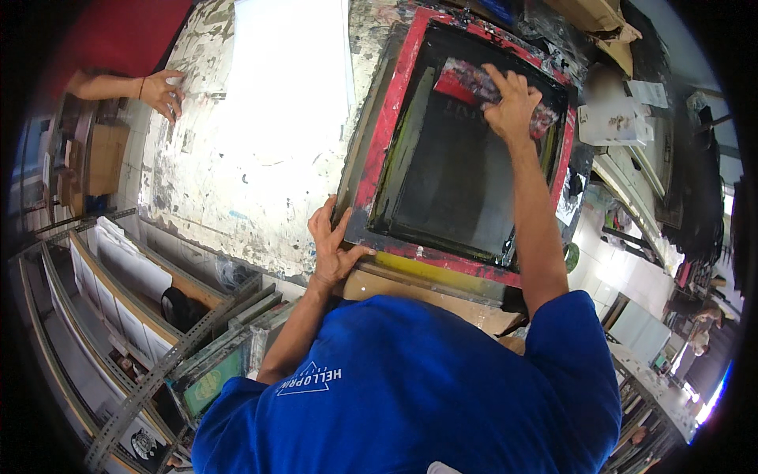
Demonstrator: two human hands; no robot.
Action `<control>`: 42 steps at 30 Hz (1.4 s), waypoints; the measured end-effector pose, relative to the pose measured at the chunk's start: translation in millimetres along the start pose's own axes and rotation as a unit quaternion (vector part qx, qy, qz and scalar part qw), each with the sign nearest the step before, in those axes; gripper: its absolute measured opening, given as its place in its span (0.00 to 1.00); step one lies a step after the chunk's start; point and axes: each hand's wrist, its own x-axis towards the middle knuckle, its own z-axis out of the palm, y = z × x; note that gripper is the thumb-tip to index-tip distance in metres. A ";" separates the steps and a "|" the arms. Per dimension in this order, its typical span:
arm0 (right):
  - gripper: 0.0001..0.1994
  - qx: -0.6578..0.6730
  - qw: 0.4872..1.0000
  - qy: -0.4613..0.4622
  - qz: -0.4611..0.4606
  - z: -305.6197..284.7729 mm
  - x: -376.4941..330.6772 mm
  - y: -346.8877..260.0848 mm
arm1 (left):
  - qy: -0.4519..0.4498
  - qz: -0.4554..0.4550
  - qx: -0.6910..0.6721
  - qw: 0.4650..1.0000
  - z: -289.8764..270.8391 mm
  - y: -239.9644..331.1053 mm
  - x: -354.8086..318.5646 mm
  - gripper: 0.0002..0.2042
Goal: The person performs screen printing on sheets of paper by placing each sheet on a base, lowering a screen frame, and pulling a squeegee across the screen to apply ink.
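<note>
A screen-printing frame (384,130) with red, ink-stained sides lies in front of me, its dark mesh (450,166) smeared with black ink. My right hand (513,103) reaches over the mesh and grips a squeegee (459,82) near the far end. The squeegee is red and heavily smeared with dark ink; its blade edge cannot be made out. My left hand (335,241) holds the near left corner of the frame, thumb along the near side and fingers at the left side. Left of the frame, a stack of white sheets (288,79) lies on a paint-spattered table (209,170).
Across the table at the far left, a co-worker's hand (163,95) hovers by the table edge, below a red sleeve (118,35). Racks of frames (126,300) stand at my lower left. A white box (614,121) sits beyond the frame's right side.
</note>
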 end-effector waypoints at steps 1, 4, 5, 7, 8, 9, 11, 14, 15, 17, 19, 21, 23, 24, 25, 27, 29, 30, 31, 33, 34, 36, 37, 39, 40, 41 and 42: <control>0.40 -0.006 1.000 0.005 -0.003 4.6 11.0 7.2 | 0.001 0.002 0.000 1.000 0.1 -0.5 -0.3 0.45; 0.40 0.000 1.000 0.010 -0.029 16.9 39.0 31.6 | -0.002 0.002 -0.006 1.000 -1.1 0.1 -0.5 0.45; 0.39 -0.013 0.999 -0.024 -0.023 18.4 48.2 42.3 | -0.003 0.002 -0.009 1.000 -1.5 0.9 0.5 0.45; 0.36 0.010 0.999 -0.024 -0.033 20.8 65.2 55.2 | 0.005 -0.003 -0.027 1.000 -1.4 -0.4 -2.3 0.46; 0.35 0.020 0.999 -0.024 -0.036 21.5 73.0 62.8 | 0.007 -0.005 -0.038 0.999 -0.2 -1.2 -2.1 0.46; 0.32 0.024 0.999 0.002 -0.043 24.3 78.1 70.0 | 0.007 -0.003 -0.040 0.999 0.0 -1.2 -1.5 0.46; 0.30 0.047 0.997 0.018 -0.054 32.8 86.7 74.6 | 0.006 -0.001 -0.043 0.999 0.2 -1.3 -1.1 0.46; 0.29 0.094 0.993 0.027 -0.059 26.5 84.8 74.1 | 0.012 0.006 -0.032 0.999 -0.4 -0.9 -1.9 0.46; 0.28 0.113 0.992 0.027 -0.058 20.2 84.8 70.5 | 0.011 0.011 -0.028 0.999 -1.5 -1.1 -2.0 0.46; 0.29 0.146 0.989 -0.007 0.019 3.4 83.0 68.1 | 0.003 0.024 -0.022 0.999 -2.5 -2.0 -1.1 0.47; 0.31 0.163 0.986 0.026 0.036 -15.1 73.0 67.6 | -0.003 -0.015 -0.050 0.999 -1.4 0.1 -2.1 0.48; 0.32 0.313 0.941 -0.035 0.124 -31.7 59.8 63.9 | -0.001 -0.038 -0.063 0.997 2.6 -1.6 -5.3 0.49; 0.33 0.345 0.921 -0.035 0.174 -55.3 30.2 43.9 | 0.018 -0.048 -0.080 0.995 7.0 -1.6 -10.3 0.50; 0.34 0.362 0.910 -0.033 0.198 -71.0 17.8 27.2 | 0.031 -0.053 -0.088 0.994 8.3 -1.1 -11.4 0.50; 0.34 0.401 0.885 -0.052 0.230 -83.0 3.0 12.8 | 0.038 -0.035 -0.095 0.994 6.0 0.6 -10.6 0.50; 0.34 0.417 0.871 -0.080 0.248 -114.2 -28.7 -24.1 | 0.064 -0.015 -0.121 0.991 1.6 6.5 -7.3 0.49; 0.35 0.374 0.901 -0.094 0.198 -144.5 -63.7 -58.3 | 0.090 0.007 -0.146 0.985 -4.2 15.3 0.3 0.47; 0.36 0.348 0.918 -0.098 0.160 -158.4 -78.7 -72.5 | 0.104 0.018 -0.159 0.982 -8.6 23.8 6.9 0.47; 0.37 0.326 0.920 -0.128 0.176 -180.0 -88.1 -95.0 | 0.119 0.028 -0.171 0.978 -13.3 31.9 13.0 0.46; 0.36 0.218 0.948 -0.171 0.157 -222.5 -94.9 -133.5 | 0.158 0.033 -0.198 0.967 -20.2 46.2 26.9 0.46; 0.35 0.131 0.967 -0.183 0.119 -238.4 -96.3 -147.2 | 0.179 0.034 -0.209 0.961 -24.9 55.6 35.8 0.46; 0.34 0.027 0.986 -0.154 0.053 -262.1 -91.3 -162.9 | 0.202 0.036 -0.250 0.946 -36.6 77.5 58.0 0.44; 0.33 0.014 0.993 -0.115 0.021 -271.9 -86.6 -168.3 | 0.219 0.029 -0.281 0.934 -43.3 90.2 70.2 0.44; 0.32 0.000 0.999 -0.032 -0.031 -287.7 -75.6 -170.1 | 0.247 0.013 -0.331 0.911 -53.8 115.1 98.8 0.42; 0.32 -0.001 0.998 0.013 -0.053 -291.1 -64.6 -164.6 | 0.260 0.005 -0.348 0.901 -58.7 127.6 114.5 0.41; 0.32 -0.002 0.995 0.057 -0.076 -294.2 -50.3 -157.7 | 0.285 0.025 -0.368 0.885 -64.5 145.4 130.7 0.42; 0.29 0.016 0.990 0.086 -0.108 -302.1 -37.5 -145.7 | 0.287 0.065 -0.396 0.870 -60.8 154.6 148.7 0.41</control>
